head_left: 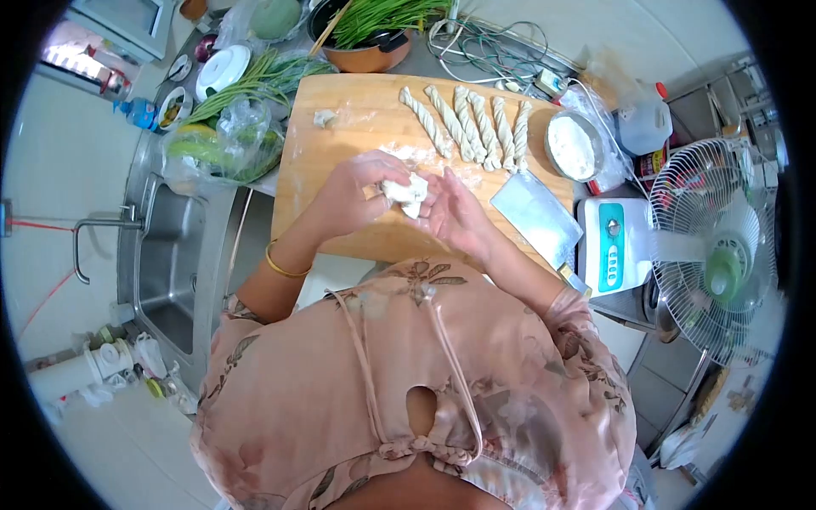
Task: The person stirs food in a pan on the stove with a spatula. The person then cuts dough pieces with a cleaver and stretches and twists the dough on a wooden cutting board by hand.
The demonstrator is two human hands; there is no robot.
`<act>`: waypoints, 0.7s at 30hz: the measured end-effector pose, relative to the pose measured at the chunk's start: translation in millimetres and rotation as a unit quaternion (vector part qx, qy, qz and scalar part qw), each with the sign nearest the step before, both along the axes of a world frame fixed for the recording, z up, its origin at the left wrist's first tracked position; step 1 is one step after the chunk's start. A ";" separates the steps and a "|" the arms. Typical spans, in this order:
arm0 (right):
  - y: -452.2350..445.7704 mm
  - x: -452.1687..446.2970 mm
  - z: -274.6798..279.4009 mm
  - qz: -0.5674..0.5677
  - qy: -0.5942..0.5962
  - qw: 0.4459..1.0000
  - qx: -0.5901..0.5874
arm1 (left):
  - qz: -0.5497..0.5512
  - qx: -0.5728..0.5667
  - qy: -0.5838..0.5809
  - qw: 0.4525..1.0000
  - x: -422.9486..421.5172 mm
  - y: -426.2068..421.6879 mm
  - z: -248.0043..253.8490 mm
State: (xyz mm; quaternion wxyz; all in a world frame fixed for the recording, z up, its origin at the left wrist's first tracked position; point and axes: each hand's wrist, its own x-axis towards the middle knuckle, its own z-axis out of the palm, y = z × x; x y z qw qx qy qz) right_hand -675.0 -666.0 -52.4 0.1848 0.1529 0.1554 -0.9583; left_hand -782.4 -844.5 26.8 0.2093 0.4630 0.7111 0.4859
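Observation:
My left hand (355, 194) pinches a white piece of dough (406, 194) above the near part of a wooden board (340, 127). From the other side my right hand (459, 212) has its fingers closed against the same dough, palm partly turned up. Several twisted dough strips (463, 119) lie side by side at the board's far right. A small dough lump (324, 118) sits by itself at the far left. Flour dusts the wood around my hands. To the right of my right hand a flat metal dough scraper (537, 219) lies on the board.
A bowl of flour (573, 147) stands at the board's right edge, with a kitchen scale (612, 245) and a fan (722, 255) beyond. Left are a sink (167, 263) and bagged vegetables (223, 149). A pot of greens (365, 55) and tangled cables (489, 51) are behind.

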 end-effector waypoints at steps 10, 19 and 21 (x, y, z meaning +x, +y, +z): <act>15.9 -1.9 -13.2 0.138 0.101 0.983 -0.070 | -0.172 -0.059 0.288 0.940 5.7 3.7 38.0; 22.8 8.7 47.3 -0.061 0.093 0.880 0.462 | 0.006 -0.073 -0.168 0.983 -16.8 -11.3 -1.5; 22.5 16.0 66.3 -0.101 0.265 0.654 0.701 | 0.049 -0.050 -0.469 0.881 -20.6 -15.5 -25.5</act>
